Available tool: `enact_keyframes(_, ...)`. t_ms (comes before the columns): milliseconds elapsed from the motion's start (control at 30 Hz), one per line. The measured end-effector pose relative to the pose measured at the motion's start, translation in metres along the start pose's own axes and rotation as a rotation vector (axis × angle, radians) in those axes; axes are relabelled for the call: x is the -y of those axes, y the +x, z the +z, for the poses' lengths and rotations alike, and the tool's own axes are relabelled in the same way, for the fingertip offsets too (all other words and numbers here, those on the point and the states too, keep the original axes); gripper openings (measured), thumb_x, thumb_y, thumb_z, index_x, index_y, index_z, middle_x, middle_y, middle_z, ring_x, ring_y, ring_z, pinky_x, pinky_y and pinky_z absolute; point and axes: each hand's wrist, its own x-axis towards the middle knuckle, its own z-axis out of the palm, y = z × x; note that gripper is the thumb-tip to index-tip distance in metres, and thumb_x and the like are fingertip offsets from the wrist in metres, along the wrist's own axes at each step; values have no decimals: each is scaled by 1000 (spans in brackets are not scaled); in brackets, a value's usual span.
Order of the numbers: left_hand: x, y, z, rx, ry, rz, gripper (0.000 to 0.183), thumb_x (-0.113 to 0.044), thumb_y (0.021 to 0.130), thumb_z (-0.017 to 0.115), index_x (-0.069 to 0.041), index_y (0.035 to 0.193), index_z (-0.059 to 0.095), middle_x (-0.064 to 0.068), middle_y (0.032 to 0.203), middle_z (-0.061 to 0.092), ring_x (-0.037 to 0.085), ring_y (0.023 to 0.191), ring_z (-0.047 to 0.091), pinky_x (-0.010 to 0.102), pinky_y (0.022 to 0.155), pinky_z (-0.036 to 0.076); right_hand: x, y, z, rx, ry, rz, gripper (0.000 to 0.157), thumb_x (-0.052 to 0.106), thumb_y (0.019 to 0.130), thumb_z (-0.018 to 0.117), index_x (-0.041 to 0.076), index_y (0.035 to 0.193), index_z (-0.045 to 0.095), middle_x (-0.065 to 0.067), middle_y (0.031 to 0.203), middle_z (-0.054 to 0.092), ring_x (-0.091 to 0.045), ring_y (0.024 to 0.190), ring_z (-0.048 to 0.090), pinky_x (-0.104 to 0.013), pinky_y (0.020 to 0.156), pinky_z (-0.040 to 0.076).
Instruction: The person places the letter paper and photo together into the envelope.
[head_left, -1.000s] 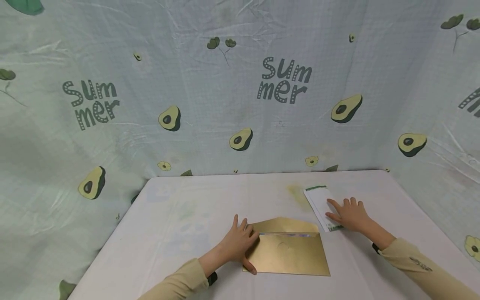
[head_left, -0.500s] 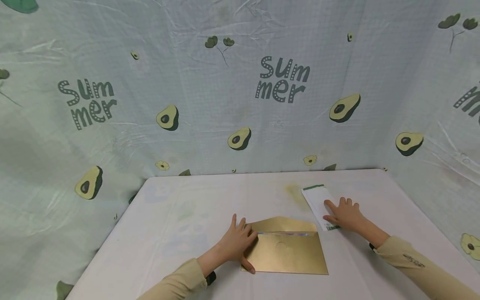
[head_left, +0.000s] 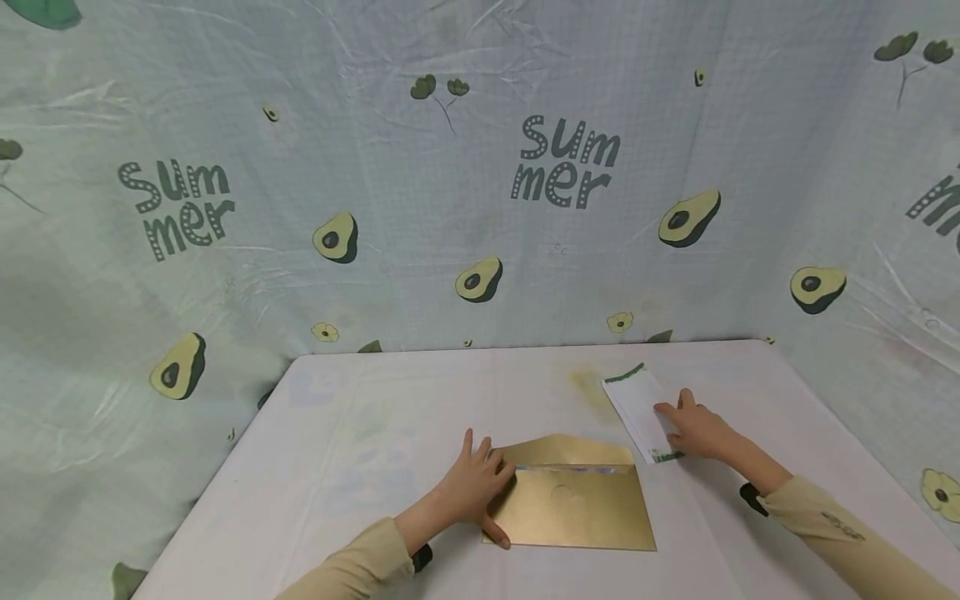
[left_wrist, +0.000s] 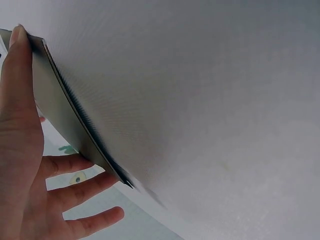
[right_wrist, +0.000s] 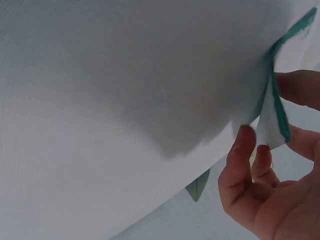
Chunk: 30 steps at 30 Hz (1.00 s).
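A gold envelope (head_left: 581, 510) lies flap up on the table in the head view, a strip of shiny lining showing at its mouth. My left hand (head_left: 467, 490) rests on its left end, fingers spread, thumb at the lower corner; the left wrist view has the thumb and fingertips on the envelope (left_wrist: 54, 97) too. Beyond and to the right lies white folded paper (head_left: 632, 407) with green borders at both ends. At its right edge, my right hand (head_left: 701, 431) pinches it. In the right wrist view the paper (right_wrist: 272, 127) bends up between the fingers.
A white cloth covers the table (head_left: 360, 492). Behind and at both sides hangs a pale curtain (head_left: 420, 183) printed with avocados and lettering. The table's back edge runs just beyond the paper.
My right hand has drawn its fingers in at the paper's right edge, and the paper's far end has begun to bend upward. The left hand and envelope stay put.
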Motion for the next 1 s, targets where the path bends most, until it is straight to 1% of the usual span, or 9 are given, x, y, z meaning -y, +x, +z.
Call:
enact_keyframes(167, -1, 1, 0, 0, 11, -3, 96, -92, 47, 36, -22, 112, 47, 1, 115, 54, 26, 114, 47, 53, 95, 35, -6, -3, -5, 67, 189, -11, 46, -7, 72, 57, -8, 118, 49, -19, 90, 36, -13, 58, 34, -21, 48, 30)
enact_keyframes(267, -1, 1, 1, -3, 16, -4, 97, -92, 47, 36, -22, 112, 47, 1, 115, 54, 26, 114, 47, 53, 95, 35, -11, -4, -5, 81, 270, 9, 52, -10, 69, 54, -8, 120, 47, -18, 88, 36, -15, 62, 33, -21, 51, 30)
enact_keyframes(333, -2, 1, 1, -2, 13, -5, 97, -92, 47, 36, -22, 112, 47, 1, 115, 54, 26, 115, 47, 53, 95, 35, -15, -5, -5, 80, 307, 13, 55, -10, 66, 54, -7, 121, 45, -20, 87, 41, -18, 65, 36, -23, 53, 31)
enact_keyframes(467, -3, 0, 1, 6, 1, -7, 97, -92, 46, 36, -22, 112, 47, 1, 115, 54, 26, 115, 47, 53, 95, 35, -22, -8, -5, 81, 392, 60, 60, -3, 70, 59, -5, 126, 37, -29, 95, 52, -29, 77, 51, -31, 58, 42)
enact_keyframes(567, -3, -1, 1, 11, -7, -7, 97, -92, 46, 37, -22, 112, 47, 1, 115, 54, 26, 115, 47, 53, 95, 35, -26, -12, -6, 75, 502, 138, 65, 5, 75, 63, -4, 130, 30, -30, 100, 54, -34, 85, 58, -32, 60, 47)
enact_keyframes(667, -3, -1, 0, 14, -10, -6, 96, -92, 46, 37, -22, 112, 47, 1, 115, 54, 26, 115, 47, 53, 95, 35, -28, -16, -9, 73, 621, 207, 64, 11, 78, 64, -7, 130, 31, -25, 97, 53, -29, 82, 58, -29, 60, 48)
enact_keyframes(767, -2, -1, 0, 15, -5, -7, 96, -92, 46, 37, -23, 113, 47, 1, 115, 54, 26, 115, 46, 53, 95, 34, -29, -16, -13, 91, 692, 271, 61, 19, 80, 65, -10, 126, 36, -22, 98, 53, -18, 78, 55, -28, 63, 50)
enact_keyframes(867, -2, 0, 0, 15, 4, -9, 97, -92, 46, 36, -23, 114, 47, 1, 116, 54, 27, 115, 46, 53, 95, 34, -31, -16, -15, 110, 725, 323, 62, 25, 81, 65, -12, 122, 40, -23, 102, 52, -12, 77, 54, -29, 66, 52)
enact_keyframes(1000, -1, 0, -1, 10, 14, -13, 97, -92, 46, 36, -23, 113, 46, 1, 115, 54, 27, 115, 46, 53, 95, 35, -34, -17, -16, 113, 780, 359, 63, 31, 82, 62, -13, 121, 40, -23, 103, 55, -11, 77, 57, -28, 64, 52)
